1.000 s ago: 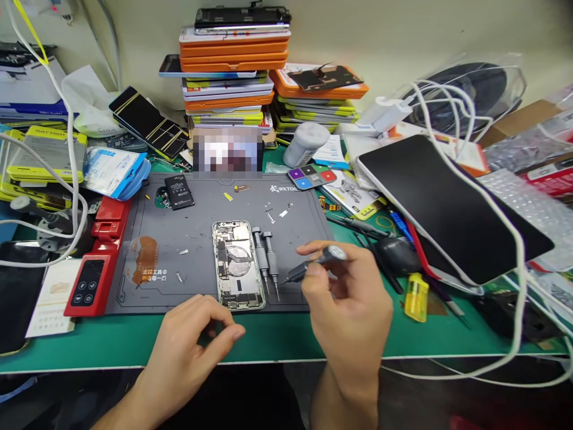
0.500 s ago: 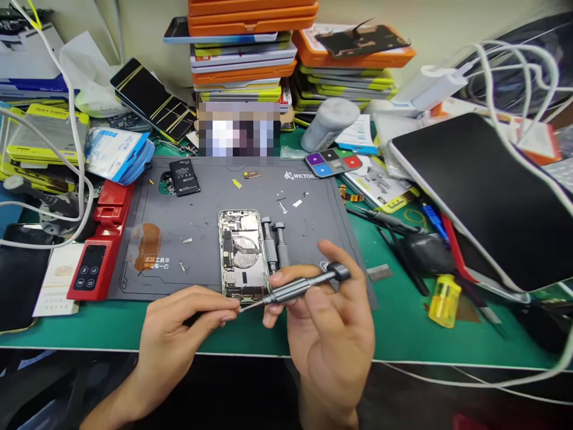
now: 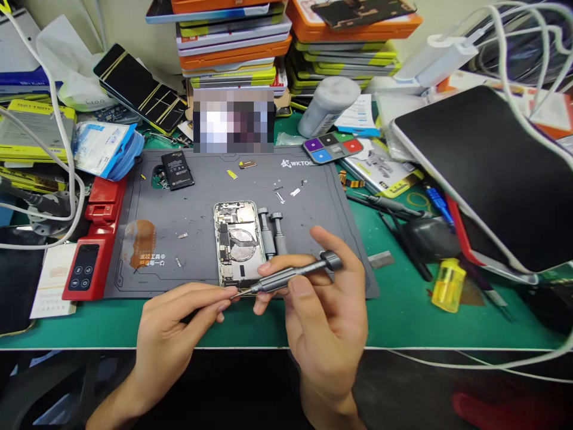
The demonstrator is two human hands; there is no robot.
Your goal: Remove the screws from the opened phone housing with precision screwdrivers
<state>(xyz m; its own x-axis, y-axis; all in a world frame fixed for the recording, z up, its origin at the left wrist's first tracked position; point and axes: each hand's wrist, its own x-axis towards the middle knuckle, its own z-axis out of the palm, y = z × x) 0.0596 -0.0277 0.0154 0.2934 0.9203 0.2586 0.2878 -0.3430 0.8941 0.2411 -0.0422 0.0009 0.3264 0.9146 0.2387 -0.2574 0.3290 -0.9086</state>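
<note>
My right hand (image 3: 329, 316) is closed round a dark grey screwdriver (image 3: 289, 278), its round cap to the right and its thin tip pointing left. At that tip, the thumb and forefinger of my left hand (image 3: 176, 325) are pinched together. Whatever lies between those fingertips is too small to make out. Just behind my hands an opened phone (image 3: 239, 245) lies on the grey mat (image 3: 179, 209), its insides showing; the screwdriver and fingers cover its lower edge. Two similar screwdrivers, one nearer the phone (image 3: 265, 233) and one beside it (image 3: 278, 230), lie along its right side.
A black battery (image 3: 178, 170) and several tiny parts lie about the mat. A red device (image 3: 87, 269) borders it on the left. To the right are a large dark tablet (image 3: 478, 179), a yellow-handled piece (image 3: 448, 285) and tweezers. Stacked boxes (image 3: 235, 51) stand behind.
The camera view has shifted slightly, so the mat and phone appear a little higher and further left. Both hands keep nearly the same pose, the screwdriver tip still at my left fingertips.
</note>
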